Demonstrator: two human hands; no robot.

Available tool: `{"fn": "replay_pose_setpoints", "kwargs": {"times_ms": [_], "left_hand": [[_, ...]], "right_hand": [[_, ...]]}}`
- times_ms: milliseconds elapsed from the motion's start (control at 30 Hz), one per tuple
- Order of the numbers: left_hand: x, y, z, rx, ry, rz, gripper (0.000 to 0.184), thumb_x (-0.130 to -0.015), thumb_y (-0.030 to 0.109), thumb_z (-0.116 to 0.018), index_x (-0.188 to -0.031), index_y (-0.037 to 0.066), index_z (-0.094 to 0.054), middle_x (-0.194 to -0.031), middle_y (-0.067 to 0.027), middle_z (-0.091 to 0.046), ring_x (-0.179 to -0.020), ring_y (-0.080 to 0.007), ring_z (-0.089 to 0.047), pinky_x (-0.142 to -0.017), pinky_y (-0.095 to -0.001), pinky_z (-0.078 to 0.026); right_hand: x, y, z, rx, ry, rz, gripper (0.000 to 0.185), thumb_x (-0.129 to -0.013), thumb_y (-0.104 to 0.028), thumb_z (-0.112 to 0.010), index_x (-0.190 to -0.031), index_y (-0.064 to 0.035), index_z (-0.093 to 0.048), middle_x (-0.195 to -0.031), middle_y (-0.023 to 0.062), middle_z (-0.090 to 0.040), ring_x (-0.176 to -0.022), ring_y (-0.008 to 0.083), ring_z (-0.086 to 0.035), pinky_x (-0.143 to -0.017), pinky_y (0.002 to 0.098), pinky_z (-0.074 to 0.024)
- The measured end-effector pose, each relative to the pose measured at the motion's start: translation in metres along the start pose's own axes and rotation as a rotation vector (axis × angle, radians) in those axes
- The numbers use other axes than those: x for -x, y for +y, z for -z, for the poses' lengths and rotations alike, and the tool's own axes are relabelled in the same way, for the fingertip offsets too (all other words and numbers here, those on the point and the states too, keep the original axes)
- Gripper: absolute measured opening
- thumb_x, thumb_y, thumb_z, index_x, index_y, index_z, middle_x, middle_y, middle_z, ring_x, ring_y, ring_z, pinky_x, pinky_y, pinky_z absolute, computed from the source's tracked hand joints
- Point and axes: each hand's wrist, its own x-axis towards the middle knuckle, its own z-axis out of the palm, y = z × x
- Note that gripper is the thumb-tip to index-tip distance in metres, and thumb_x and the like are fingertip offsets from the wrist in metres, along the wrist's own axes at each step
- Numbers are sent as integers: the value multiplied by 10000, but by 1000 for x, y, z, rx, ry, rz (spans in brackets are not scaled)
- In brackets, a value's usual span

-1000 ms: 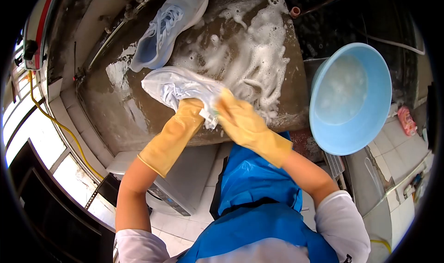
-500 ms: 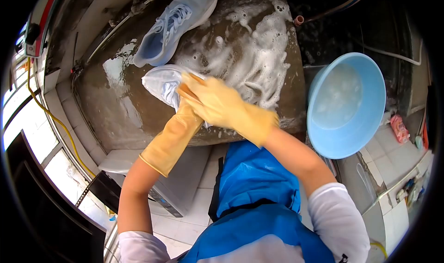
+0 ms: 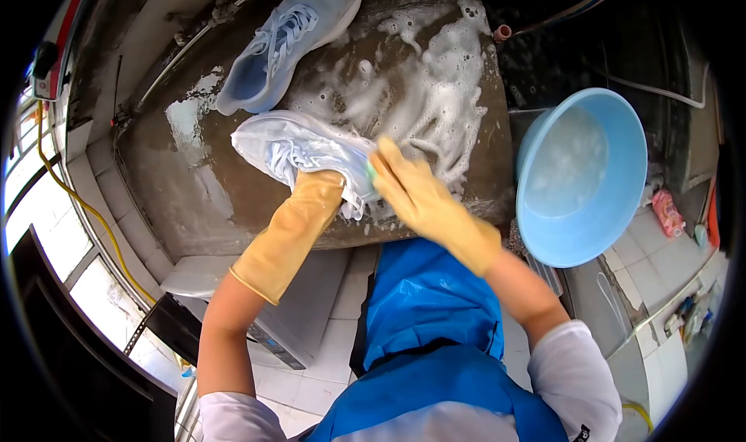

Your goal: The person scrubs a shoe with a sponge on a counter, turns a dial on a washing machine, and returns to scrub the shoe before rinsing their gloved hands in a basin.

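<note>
A wet, pale sneaker (image 3: pixel 268 141) with soapy laces lies on its sole on the brown slab, toe to the left. My left hand (image 3: pixel 311 201), in a yellow rubber glove, reaches into its opening and holds it, the fingers hidden inside. At the heel end, my right hand (image 3: pixel 416 193), gloved alike and slightly blurred, presses a scrub brush (image 3: pixel 371 170) against the shoe's side. Mostly covered by the fingers, the brush shows only a bit of green. The matching light-blue sneaker (image 3: pixel 291 42) rests just behind.
White foam (image 3: pixel 447 92) spreads over the slab (image 3: pixel 179 217) to the right of the shoes. A light-blue basin (image 3: pixel 528 217) of sudsy water stands at the right. Behind it are a hose (image 3: pixel 653 91) and a pipe end (image 3: pixel 502 33). A grey-white appliance (image 3: pixel 311 287) is below the slab.
My right hand has moved with the brush from the laces to the heel side, right and down. The sneaker's upper and laces now show. My left hand stays in the shoe.
</note>
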Motion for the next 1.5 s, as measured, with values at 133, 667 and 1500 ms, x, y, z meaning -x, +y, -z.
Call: {"fn": "replay_pose_setpoints", "kwargs": {"times_ms": [133,667,1500], "left_hand": [[0,1,2,6,-9,0,528,-1059,413,-466,-1492,114,-515,-1482,-112,-563,-1371,-257,-522,-1156,-387,-434],[7,19,16,264,55,61,557,-1070,451,-451,-1509,111,-498,-1491,-107,-556,-1381,-254,-513,-1165,-388,-428],[-12,20,72,831,166,-59,606,-1086,512,-426,-1534,106,-471,-1504,-100,-544,-1396,-249,-499,-1180,-390,-419]], "right_hand": [[-38,0,-6,-22,46,34,493,-1051,-337,-552,-1468,-80,-491,-1052,308,-701,-987,517,-659,-872,603,-500],[22,40,-61,274,779,328,411,-1049,-78,-539,-1401,131,-499,-1365,385,-559,-1009,507,-660,-857,484,-546],[-11,4,-33,33,710,576,502,-1041,-161,-566,-1485,46,-452,-1127,264,-663,-920,481,-620,-812,513,-497]]}}
